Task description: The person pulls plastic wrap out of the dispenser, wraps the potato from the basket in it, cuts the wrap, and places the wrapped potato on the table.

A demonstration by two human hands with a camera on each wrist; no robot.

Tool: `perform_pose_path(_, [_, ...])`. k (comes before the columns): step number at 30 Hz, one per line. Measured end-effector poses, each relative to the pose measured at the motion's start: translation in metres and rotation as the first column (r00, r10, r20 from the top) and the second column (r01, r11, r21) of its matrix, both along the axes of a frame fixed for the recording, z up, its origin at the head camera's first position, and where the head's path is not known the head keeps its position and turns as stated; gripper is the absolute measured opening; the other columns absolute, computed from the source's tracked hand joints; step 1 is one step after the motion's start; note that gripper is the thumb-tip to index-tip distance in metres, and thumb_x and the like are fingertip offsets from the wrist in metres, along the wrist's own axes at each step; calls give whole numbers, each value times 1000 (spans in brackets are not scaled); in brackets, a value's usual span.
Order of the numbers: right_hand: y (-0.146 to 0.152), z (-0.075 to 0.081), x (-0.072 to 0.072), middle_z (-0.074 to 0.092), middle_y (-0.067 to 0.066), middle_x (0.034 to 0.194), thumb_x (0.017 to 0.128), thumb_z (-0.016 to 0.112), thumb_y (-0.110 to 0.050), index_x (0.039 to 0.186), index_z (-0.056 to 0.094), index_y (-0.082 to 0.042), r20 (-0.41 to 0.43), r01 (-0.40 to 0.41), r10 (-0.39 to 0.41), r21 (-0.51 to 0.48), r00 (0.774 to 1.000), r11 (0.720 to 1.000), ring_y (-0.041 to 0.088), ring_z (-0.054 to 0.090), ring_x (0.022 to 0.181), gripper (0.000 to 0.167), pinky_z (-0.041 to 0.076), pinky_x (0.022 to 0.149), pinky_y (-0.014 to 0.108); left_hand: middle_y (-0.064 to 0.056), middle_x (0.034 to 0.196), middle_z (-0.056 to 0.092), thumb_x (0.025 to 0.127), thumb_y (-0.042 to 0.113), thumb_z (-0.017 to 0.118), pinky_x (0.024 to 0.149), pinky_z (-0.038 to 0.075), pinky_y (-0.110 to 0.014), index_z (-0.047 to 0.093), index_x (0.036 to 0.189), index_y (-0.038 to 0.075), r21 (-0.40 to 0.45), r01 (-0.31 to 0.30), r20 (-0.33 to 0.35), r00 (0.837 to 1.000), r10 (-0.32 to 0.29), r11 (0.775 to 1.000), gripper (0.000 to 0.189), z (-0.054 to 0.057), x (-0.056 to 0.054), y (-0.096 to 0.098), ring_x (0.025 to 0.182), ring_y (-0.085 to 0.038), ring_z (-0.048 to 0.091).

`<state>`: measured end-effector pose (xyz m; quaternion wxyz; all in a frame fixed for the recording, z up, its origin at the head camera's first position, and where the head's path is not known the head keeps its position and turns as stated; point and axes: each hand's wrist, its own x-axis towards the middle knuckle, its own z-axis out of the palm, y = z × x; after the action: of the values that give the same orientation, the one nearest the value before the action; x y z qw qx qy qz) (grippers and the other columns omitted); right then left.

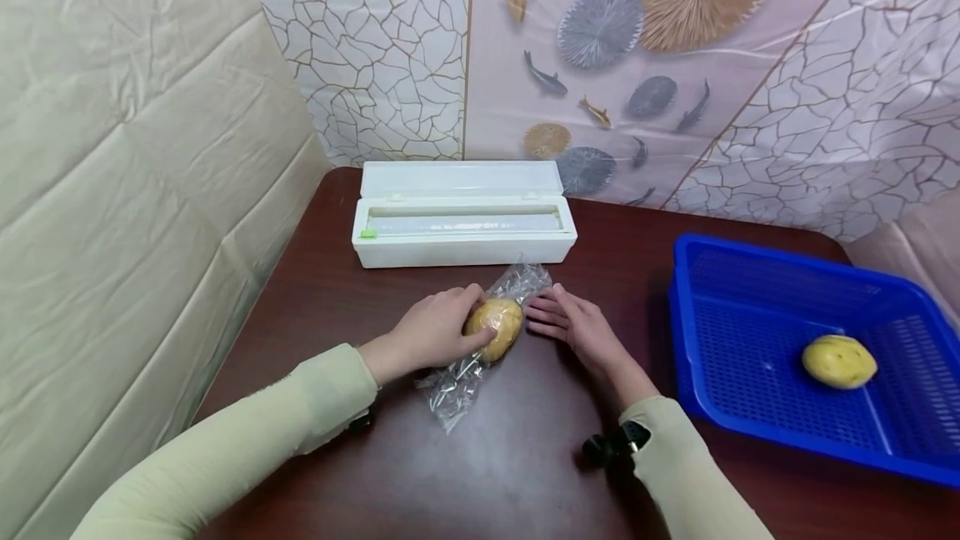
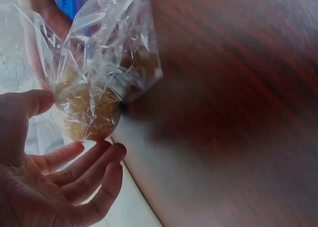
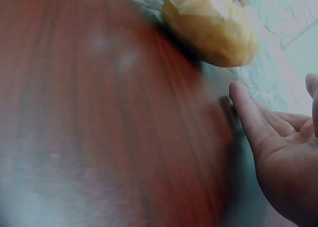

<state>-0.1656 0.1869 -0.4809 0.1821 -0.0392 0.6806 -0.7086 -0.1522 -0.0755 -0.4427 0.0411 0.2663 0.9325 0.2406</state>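
Observation:
A yellow mango-like fruit (image 1: 504, 325) lies wrapped in clear plastic film (image 1: 454, 394), whose loose ends stick out on both sides over the brown table. My left hand (image 1: 433, 330) grips it from the left, thumb on the near side and fingers round the far side. In the left wrist view, crinkled film covers the fruit (image 2: 89, 115) between thumb and fingertips. To the right, my right hand (image 1: 576, 325) has its fingers extended beside the film's far end. The right wrist view shows a small gap between the right hand (image 3: 283, 142) and the fruit (image 3: 211, 31).
A white cling film dispenser (image 1: 465, 254) stands at the back with its lid (image 1: 461, 180) raised and a roll inside. On the right is a blue plastic basket (image 1: 693, 357) holding another yellow fruit (image 1: 838, 362). Walls of patterned and cream cloth border the table (image 1: 517, 465).

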Motion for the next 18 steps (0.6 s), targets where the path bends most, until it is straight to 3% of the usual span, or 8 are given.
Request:
perform_pose_path(5, [-5,1,-12,51,37,148,117,43,-28,153,39,13,-30,49,-48,40,998,998,16,68,118,55,57,101,33,-10,104,70,101,54,68,73,58,-45,62,127,7,-90,14,-91,996,-22,996,54,0,6,10,89,-27,71])
perform_pose_path(9, [-9,0,-21,51,32,148,116,47,-21,151,42,12,-86,79,-72,85,994,993,17,64,121,49,56,103,32,-9,110,68,102,59,63,71,58,-43,63,130,7,-145,13,-201,979,-42,989,59,-1,9,14,94,-28,70])
perform_pose_path(13, [-13,-3,-28,54,25,141,114,49,-13,146,42,12,-89,107,-102,52,991,993,12,64,116,41,55,103,30,-7,110,65,103,51,66,70,55,-40,65,125,8,-132,63,-338,935,-105,989,48,-2,14,11,90,-24,65])
perform_pose_path(18, [-19,-5,-33,60,17,129,113,52,-14,142,41,6,-34,152,-151,11,988,988,7,67,104,37,55,98,25,-6,114,67,104,34,70,77,55,-38,71,120,10,-127,198,-439,867,-234,972,29,-4,20,1,95,-22,64])
